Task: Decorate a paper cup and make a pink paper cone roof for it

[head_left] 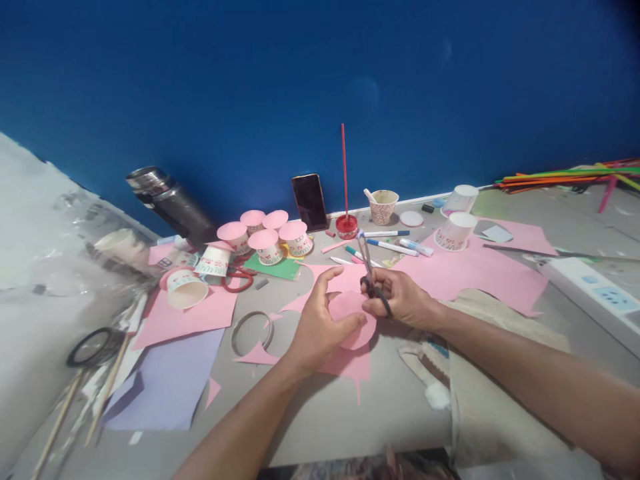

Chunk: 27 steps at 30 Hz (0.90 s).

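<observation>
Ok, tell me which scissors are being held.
The black-handled metal scissors, in the right hand; the red-handled scissors lie on the grey table near pink-topped white paper cups.

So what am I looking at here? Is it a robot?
No robot: these are a person's own bare hands. The one picture comes from a camera worn on their head, looking forward and down, so you see the things in front of them. The left hand holds a round pink paper. The right hand holds scissors. On the grey table lie pink sheets and pens. Farther back stand white cups with pink tops, near a phone propped up by the blue wall.
</observation>
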Tool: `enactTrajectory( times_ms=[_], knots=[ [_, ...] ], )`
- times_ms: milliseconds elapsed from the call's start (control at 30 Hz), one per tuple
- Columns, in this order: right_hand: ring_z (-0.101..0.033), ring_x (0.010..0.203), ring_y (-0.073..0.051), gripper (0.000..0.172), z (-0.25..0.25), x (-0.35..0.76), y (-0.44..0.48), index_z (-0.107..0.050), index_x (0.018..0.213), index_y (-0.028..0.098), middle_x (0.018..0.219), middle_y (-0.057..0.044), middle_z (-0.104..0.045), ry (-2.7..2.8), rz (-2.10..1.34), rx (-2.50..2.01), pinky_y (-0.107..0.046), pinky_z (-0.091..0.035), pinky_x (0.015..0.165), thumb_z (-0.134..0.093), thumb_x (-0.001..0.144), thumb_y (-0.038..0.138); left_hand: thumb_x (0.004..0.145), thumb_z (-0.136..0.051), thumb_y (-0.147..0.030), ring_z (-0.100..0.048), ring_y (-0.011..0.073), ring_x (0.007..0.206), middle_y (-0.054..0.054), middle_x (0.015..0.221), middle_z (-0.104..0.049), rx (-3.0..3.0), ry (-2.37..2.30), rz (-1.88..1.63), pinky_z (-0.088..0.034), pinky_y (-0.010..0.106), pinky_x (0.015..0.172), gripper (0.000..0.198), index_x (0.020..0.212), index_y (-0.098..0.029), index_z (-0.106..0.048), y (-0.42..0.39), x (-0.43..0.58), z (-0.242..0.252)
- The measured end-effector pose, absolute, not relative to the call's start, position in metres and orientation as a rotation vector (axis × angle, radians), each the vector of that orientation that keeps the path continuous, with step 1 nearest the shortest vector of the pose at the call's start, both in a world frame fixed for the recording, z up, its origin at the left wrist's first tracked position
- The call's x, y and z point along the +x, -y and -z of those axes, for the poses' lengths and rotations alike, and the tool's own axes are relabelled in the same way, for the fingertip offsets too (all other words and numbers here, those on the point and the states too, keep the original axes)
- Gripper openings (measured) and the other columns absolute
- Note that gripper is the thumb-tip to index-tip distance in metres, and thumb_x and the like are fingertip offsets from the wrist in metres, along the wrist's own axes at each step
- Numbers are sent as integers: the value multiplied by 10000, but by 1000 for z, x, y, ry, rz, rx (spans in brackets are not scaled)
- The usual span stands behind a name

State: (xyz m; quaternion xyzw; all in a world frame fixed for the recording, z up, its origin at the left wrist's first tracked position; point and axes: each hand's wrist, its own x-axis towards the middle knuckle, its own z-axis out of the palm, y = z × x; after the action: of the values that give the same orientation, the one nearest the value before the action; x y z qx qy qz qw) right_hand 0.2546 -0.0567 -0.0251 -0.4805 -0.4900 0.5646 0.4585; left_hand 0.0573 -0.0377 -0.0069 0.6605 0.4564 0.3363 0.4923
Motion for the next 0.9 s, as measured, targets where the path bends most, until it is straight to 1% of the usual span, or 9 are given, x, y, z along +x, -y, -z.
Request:
enactTrajectory(
  times_ms=[67,133,200,233,267,367,533,700,900],
  knots=[
    [-549,708,-138,373,26,253,55,-614,854,197,790,23,-631,1110,-1273,-1186,-258,-441,640,-852,603,338,671,-858,-236,-667,180,868,66,1228,-691,1448,-1089,-834,-517,290,757,759,1367,-248,-555,37,58,9],
    [-529,709,-141,400,27,253,52,-605,859,196,784,22,-612,996,-1182,-1177,-266,-432,647,-856,593,357,694,-844,-273,-603,142,662,23,917,-714,1253,-1006,-788,-461,261,602,619,1263,-206,-610,37,59,12],
    [-508,701,-141,420,28,254,49,-601,856,193,767,27,-589,927,-1149,-1171,-269,-417,642,-863,577,368,728,-815,-304,-543,118,564,3,710,-668,1133,-930,-745,-408,245,548,352,1013,-157,-670,37,61,16],
    [-499,698,-140,427,29,255,48,-603,855,191,761,29,-581,913,-1151,-1168,-269,-409,639,-866,571,370,746,-800,-320,-532,113,544,5,646,-649,1107,-927,-738,-399,244,545,262,894,-149,-667,38,62,18],
    [-493,698,-140,430,29,256,47,-607,856,188,758,30,-576,906,-1158,-1164,-268,-403,638,-869,567,369,761,-788,-333,-526,111,529,6,601,-636,1089,-936,-735,-402,247,550,234,816,-149,-654,38,63,20],
    [-491,700,-142,436,30,256,47,-613,863,188,755,29,-573,909,-1197,-1162,-269,-394,636,-878,563,360,782,-760,-348,-524,117,508,-2,550,-614,1064,-978,-746,-424,264,570,224,753,-160,-641,38,64,23],
    [-504,715,-149,430,28,254,50,-607,859,194,775,22,-578,919,-1219,-1167,-277,-412,644,-886,575,356,785,-727,-301,-495,110,530,-17,542,-581,1188,-1095,-810,-379,257,574,210,683,-168,-600,36,62,18],
    [-517,748,-147,408,32,253,51,-607,872,184,786,24,-598,946,-1230,-1129,-268,-416,672,-882,605,325,814,-707,-329,-499,118,566,-23,567,-579,1231,-1132,-858,-385,258,595,197,730,-169,-627,35,59,18],
    [-498,726,-138,458,33,251,53,-586,850,185,755,38,-579,921,-1265,-1118,-257,-398,651,-911,577,356,777,-787,-368,-528,115,556,-23,598,-585,1136,-1106,-948,-376,244,554,239,752,-161,-670,38,61,27]
  ],
)
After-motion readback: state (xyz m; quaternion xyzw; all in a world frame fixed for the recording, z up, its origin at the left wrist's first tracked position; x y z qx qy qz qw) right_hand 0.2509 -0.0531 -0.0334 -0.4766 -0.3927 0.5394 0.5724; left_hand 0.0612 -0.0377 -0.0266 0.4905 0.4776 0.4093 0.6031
